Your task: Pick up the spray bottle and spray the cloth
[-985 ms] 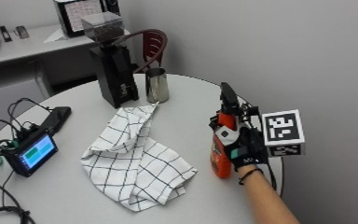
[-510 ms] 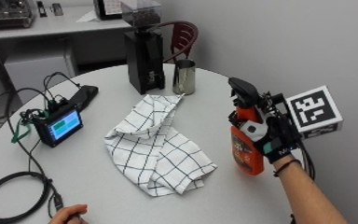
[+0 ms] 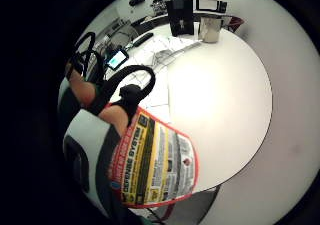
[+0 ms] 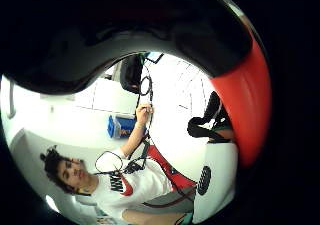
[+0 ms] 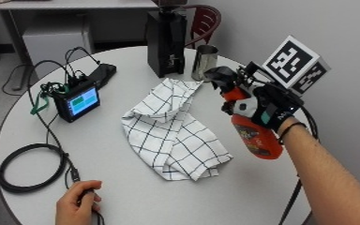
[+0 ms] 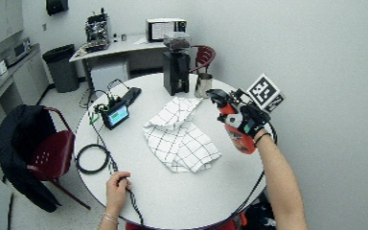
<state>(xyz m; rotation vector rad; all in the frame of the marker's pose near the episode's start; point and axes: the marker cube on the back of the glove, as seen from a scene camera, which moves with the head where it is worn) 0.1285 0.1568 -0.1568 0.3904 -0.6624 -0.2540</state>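
In the outside view my gloved right hand [image 5: 266,110] grips an orange spray bottle [image 5: 258,140] by its neck, at the table's right side. The bottle hangs tilted above the round white table [image 5: 123,187], its black nozzle [image 5: 221,77] pointing toward the cloth. The white cloth with black checks [image 5: 170,129] lies crumpled in the middle of the table, left of the bottle and apart from it. The little finger side palm view shows the bottle's label [image 3: 155,165] close to my palm and the cloth [image 3: 165,60] further off. The bottle's red body [image 4: 245,110] fills one edge of the thumb side palm view.
A black grinder [image 5: 166,44] and a metal pitcher [image 5: 205,68] stand at the table's far edge behind the cloth. A small screen device [image 5: 77,101] with cables sits at the left, with a coiled cable [image 5: 30,166] near it. A bare left hand [image 5: 77,204] rests at the front edge.
The bottle has risen off the table and tipped, its nozzle now leaning toward the cloth. The outside camera has also shifted. The cloth lies as before.
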